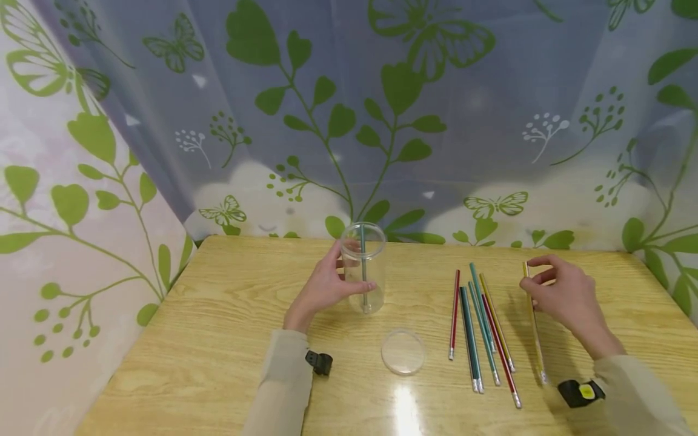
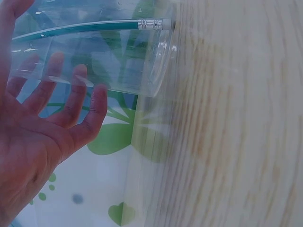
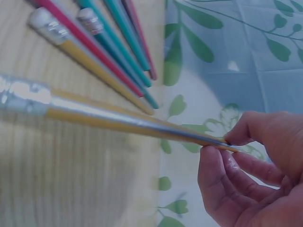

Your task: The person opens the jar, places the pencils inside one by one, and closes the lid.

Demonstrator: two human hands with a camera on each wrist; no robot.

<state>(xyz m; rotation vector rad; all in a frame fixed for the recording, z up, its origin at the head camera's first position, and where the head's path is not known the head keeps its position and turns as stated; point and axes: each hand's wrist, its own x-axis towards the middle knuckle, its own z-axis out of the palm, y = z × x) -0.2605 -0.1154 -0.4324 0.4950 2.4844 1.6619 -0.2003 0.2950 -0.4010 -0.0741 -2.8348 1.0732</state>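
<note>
In the head view my left hand [image 1: 322, 289] holds a clear plastic jar [image 1: 377, 272], thumb on the near side and fingers round the far side. The jar stands upright and open-topped on the table. One teal pencil [image 1: 363, 260] is inside it, and the left wrist view shows that pencil's eraser end [image 2: 154, 24] down at the jar's base. On the right, my right hand [image 1: 569, 297] pinches a yellow pencil [image 1: 534, 333] near its upper end between thumb and fingers. Its eraser end points toward me; the right wrist view shows the yellow pencil [image 3: 118, 116] slanting from the fingertips.
Several red, teal, dark green and yellow pencils [image 1: 482, 327] lie loosely grouped between the hands, eraser ends toward me. A round clear lid [image 1: 402, 352] lies flat in front of the jar. Behind the wooden table [image 1: 218, 363] hangs a leaf-patterned cloth [image 1: 480, 133].
</note>
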